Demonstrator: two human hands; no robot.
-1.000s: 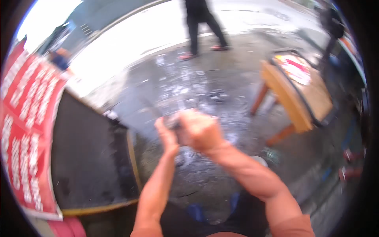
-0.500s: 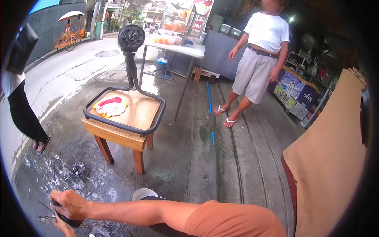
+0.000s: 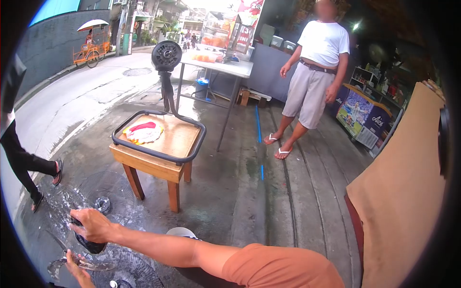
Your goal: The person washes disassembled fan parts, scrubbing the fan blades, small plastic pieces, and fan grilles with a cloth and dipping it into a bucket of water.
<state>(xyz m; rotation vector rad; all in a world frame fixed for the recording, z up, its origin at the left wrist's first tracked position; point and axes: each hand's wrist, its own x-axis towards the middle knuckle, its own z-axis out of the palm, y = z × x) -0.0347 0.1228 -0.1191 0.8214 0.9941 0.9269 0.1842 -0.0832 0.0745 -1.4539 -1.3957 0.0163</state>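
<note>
The fingers of the left hand (image 3: 78, 271) were closed on a grey, glossy plastic fan propeller (image 3: 98, 265), its blades spreading to either side of the hand, low at the left of the view. Just above, the fingers of the right hand (image 3: 93, 224) were curled around a black, soft-looking bundle (image 3: 91, 245) that hung below the palm; whether it touched the propeller could not be told.

Beneath the hands lay a round, dark wire fan grille (image 3: 134, 266), and beyond the right hand a second, thin-wired round grille (image 3: 118, 187) lay flat on wet, suds-streaked grey concrete. Near the right forearm, partly hidden by it, was a white, round-rimmed container (image 3: 180, 232).

Farther out stood a brown wooden stool (image 3: 141, 159). On it sat a black fan stand (image 3: 166, 89) with a rounded rectangular base, framing a red, white and yellow cloth (image 3: 144, 132).
</note>
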